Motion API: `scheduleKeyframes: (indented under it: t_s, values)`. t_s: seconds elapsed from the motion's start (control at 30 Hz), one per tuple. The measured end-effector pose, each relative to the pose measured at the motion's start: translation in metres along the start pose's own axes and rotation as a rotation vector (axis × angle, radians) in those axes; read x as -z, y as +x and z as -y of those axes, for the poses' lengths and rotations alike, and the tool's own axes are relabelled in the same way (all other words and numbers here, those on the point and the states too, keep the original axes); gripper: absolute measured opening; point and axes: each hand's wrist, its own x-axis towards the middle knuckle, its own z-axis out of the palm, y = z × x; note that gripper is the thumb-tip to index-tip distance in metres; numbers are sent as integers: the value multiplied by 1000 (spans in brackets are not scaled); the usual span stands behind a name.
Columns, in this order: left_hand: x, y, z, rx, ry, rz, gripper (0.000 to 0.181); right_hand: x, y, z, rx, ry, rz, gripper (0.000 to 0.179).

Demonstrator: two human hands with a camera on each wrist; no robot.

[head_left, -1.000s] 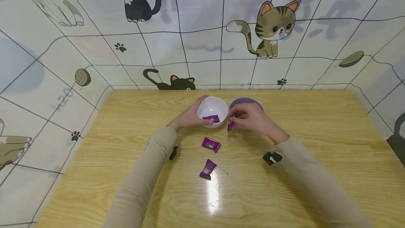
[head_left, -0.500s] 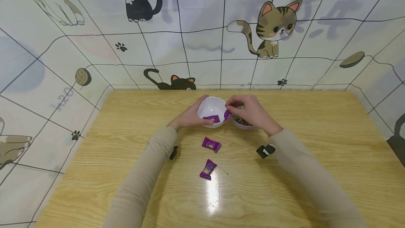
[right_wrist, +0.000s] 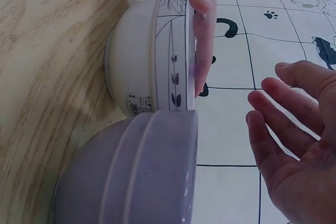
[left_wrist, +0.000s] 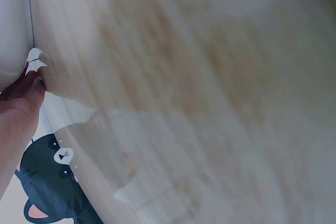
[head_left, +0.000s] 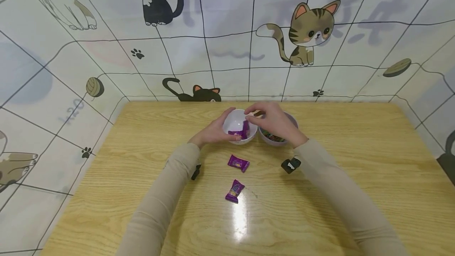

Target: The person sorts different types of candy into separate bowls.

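Observation:
My left hand (head_left: 212, 130) grips the white bowl (head_left: 232, 118) from its left side, thumb at the near rim and fingers at the far side. Inside that bowl lie purple-wrapped candies (head_left: 245, 130). Above its right side hovers my right hand (head_left: 273, 121), and in the right wrist view its fingers (right_wrist: 257, 124) are loosely bent with nothing between them. Right beside the white bowl stands a lilac bowl (right_wrist: 131, 177) with wrapped candies (head_left: 273, 136) in it, partly hidden under my right hand.
Two more purple-wrapped sweets lie on the wooden table (head_left: 330, 208): one wrapped sweet (head_left: 238, 163) in front of the white bowl and another wrapped sweet (head_left: 235, 191) nearer to me. A cat-patterned wall covering (head_left: 227, 54) rises behind the table.
My right hand has moved left from the lilac bowl to over the white bowl and let go of a purple-wrapped candy, which now lies inside. The left hand stays on the white bowl.

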Motion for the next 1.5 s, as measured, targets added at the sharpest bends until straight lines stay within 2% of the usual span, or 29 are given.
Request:
scheduleKeyframes:
  t_s: [0.17,0.33,0.43,0.63,0.87,1.1,1.5]
  values:
    - [-1,0,0,5,17,1,106,-1,-8,-4,4,11,17,11]
    - [-2,1,2,2,9,-8,107,-3,-19,-4,-19,-31,27,8]
    - [-2,2,2,-2,16,-14,108,-5,-25,-3,-3,-39,31,7]
    - [-1,1,2,-3,23,-15,107,-11,-37,-1,83,-12,50,5]
    - [-1,1,1,-11,16,-16,107,-19,-49,1,96,35,96,8]
    - [-1,0,-1,6,24,-17,107,-29,-56,-2,169,52,109,7]
    - [-2,1,1,1,7,-18,107,-43,-63,-6,160,74,140,7]
